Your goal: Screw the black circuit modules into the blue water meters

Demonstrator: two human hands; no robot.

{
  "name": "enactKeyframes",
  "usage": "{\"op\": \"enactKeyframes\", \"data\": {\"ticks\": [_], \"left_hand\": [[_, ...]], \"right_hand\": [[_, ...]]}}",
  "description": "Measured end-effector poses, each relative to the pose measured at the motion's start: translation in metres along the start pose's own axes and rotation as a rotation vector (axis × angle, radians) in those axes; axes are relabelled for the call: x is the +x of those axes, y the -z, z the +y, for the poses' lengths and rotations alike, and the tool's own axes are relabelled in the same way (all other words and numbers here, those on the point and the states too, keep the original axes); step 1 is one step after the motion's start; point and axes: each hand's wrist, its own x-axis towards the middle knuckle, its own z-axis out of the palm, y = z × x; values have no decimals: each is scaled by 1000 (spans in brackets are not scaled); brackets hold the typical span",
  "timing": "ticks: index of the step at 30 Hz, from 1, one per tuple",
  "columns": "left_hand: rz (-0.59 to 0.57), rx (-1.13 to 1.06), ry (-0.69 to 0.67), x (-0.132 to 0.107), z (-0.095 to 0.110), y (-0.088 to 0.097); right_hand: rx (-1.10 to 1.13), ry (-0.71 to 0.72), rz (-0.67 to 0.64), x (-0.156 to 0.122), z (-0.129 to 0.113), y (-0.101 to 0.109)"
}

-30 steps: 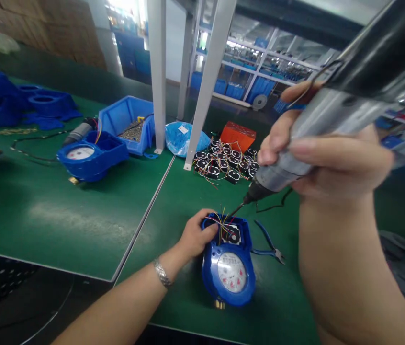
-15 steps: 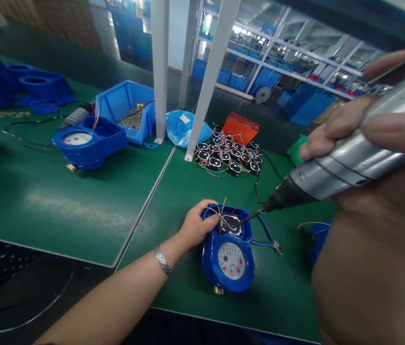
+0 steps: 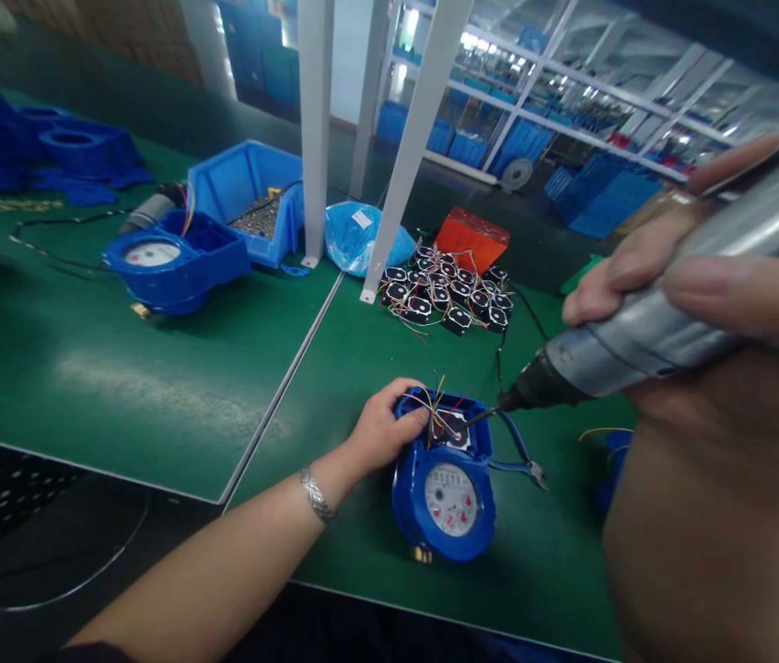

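On the green bench a blue water meter (image 3: 407, 502) lies with its round dial (image 3: 451, 498) toward me. My left hand (image 3: 389, 425) grips the upper left wall of its housing, thumb over the rim beside several thin coloured wires. A black module (image 3: 451, 428) with a white edge sits inside the open compartment. My right hand (image 3: 680, 267) is wrapped round a silver electric screwdriver (image 3: 672, 318), which looms large at the right. Its bit reaches into the compartment at the module; the exact contact point is too small to make out. Blue-handled pliers (image 3: 517, 442) lie right of the meter.
Behind the meter lie several black modules (image 3: 457, 293) with wires, near a red-orange box (image 3: 472, 241) and a blue plastic bag (image 3: 354, 241). White posts (image 3: 317, 129) rise from the bench. Farther left are a blue bin (image 3: 285, 221) of small screws and another water meter (image 3: 182, 276).
The view has shifted slightly. My left hand still grips the water meter, and the screwdriver bit stays in the compartment, with my right hand slightly further left in view.
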Motion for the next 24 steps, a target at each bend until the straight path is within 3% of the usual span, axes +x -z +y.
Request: {"op": "enactKeyframes", "data": {"ticks": [9,15,24], "left_hand": [[31,59,1,-1,1,-1],[31,53,-8,-1,0,-1],[37,10,8,-1,0,-1]], "right_hand": [[65,10,-111,-8,-13,-12],[69,-80,-109,-3,-16,-19],[153,-124,-196,-1,-5,-10]]}}
